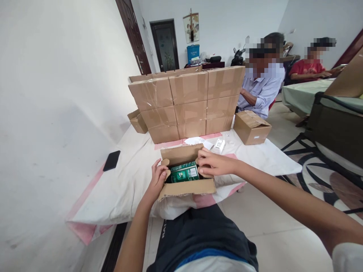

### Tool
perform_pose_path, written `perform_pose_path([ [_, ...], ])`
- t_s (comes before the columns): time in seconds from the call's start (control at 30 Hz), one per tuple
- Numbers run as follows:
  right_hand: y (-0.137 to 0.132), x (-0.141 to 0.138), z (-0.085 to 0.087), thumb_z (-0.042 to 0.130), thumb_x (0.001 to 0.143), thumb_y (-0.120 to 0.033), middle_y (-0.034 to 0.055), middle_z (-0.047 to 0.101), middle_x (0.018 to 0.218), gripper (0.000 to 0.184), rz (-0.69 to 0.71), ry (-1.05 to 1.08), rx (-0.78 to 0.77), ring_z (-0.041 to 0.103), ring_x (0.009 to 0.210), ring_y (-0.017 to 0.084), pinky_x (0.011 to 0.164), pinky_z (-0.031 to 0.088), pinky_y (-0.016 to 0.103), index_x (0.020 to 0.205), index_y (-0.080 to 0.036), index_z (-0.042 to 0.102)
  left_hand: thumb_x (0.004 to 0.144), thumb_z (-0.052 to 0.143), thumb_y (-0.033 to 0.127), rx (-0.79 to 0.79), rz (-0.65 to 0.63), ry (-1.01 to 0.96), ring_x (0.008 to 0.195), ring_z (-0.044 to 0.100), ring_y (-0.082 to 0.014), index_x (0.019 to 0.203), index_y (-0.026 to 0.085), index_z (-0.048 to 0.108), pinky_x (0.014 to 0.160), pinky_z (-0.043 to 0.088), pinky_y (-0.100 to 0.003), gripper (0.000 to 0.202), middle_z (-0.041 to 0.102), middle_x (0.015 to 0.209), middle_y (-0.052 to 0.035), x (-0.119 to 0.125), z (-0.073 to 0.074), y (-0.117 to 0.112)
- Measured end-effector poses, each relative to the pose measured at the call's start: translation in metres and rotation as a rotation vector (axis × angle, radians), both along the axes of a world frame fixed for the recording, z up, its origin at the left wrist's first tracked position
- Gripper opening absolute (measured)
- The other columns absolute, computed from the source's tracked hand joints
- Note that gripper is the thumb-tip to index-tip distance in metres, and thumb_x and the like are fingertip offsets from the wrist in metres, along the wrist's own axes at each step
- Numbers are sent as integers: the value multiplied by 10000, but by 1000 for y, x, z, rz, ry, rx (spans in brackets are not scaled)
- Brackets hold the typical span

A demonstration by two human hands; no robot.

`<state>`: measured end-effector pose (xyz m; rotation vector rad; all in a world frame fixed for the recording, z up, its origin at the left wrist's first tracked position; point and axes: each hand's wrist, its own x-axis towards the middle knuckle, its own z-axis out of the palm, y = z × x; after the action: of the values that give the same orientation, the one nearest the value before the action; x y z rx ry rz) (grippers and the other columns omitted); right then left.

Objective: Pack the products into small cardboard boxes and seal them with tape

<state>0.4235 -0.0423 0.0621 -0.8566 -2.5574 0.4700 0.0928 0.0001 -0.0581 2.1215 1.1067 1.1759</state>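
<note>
An open cardboard box [187, 187] stands before me at the near edge of the table, its long flaps folded outward. Inside lies a green can [184, 174] with white print and a barcode. My left hand [157, 177] grips the short left flap of the box, fingers curled over its edge. At the other end, my right hand [213, 162] is closed on the short right flap, fingertips bent over it. The lower part of the can is hidden by the box walls.
Stacked cardboard boxes [188, 104] form a wall across the table [133, 189]. A taped carton [252, 127] stands right, a small open box [138, 121] left. A black phone [111, 160], paper [198, 141] and a white object [219, 145] lie nearby. Two people sit beyond.
</note>
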Motion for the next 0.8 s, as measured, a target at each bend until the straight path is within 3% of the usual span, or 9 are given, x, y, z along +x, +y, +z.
perform_pose_path([
  [0.17,2,4,-1,527,985,-350,56,522,1044,182,-94,108,-97,540,888,172,816,465,334,968,-198,625,1009,346,538,-32,-22,-30,1469,320,-257,1127,234,623,1218,298,-477,428,346,1512,-112,6,1,1],
  [0.33,-1,7,-21,539,975,-353,75,673,1009,201,-147,111,-76,603,1024,246,921,479,424,1036,-218,673,977,215,680,-77,-114,16,1453,344,-307,1155,263,706,1229,218,-536,668,398,1557,-86,1,0,6],
  [0.43,-11,14,-41,529,984,-398,81,681,1195,244,-258,337,-103,580,1226,271,1068,440,472,1127,-253,664,881,143,828,-66,-249,-22,1497,293,-343,1392,283,581,1224,224,-542,867,300,1641,-90,-11,-5,5],
  [0.53,-22,16,-63,549,968,-456,92,553,1435,412,-390,559,-105,482,1372,282,1153,379,503,1345,-288,552,776,274,925,-18,-269,-86,1503,286,-373,1484,247,477,1207,267,-539,1002,275,1649,-137,-13,-7,1],
  [0.6,-25,11,-76,533,970,-487,97,428,1556,549,-431,670,-142,416,1431,284,1154,381,509,1477,-313,412,817,453,829,10,-145,-19,1454,373,-363,1450,254,514,1197,275,-550,857,389,1594,-138,-7,-3,-4],
  [0.7,-22,-4,-91,469,989,-516,91,258,1654,603,-471,877,-135,387,1454,290,1137,392,509,1539,-345,291,917,553,520,5,111,28,1321,513,-316,1385,275,561,1172,305,-555,529,576,1435,-108,10,8,-11],
  [0.8,-14,-19,-97,475,975,-546,119,334,1616,634,-569,996,-84,426,1423,301,1128,382,518,1540,-324,290,904,534,316,-103,219,-130,1232,574,-274,1475,251,425,1055,455,-467,584,602,1344,-122,27,16,-16],
])
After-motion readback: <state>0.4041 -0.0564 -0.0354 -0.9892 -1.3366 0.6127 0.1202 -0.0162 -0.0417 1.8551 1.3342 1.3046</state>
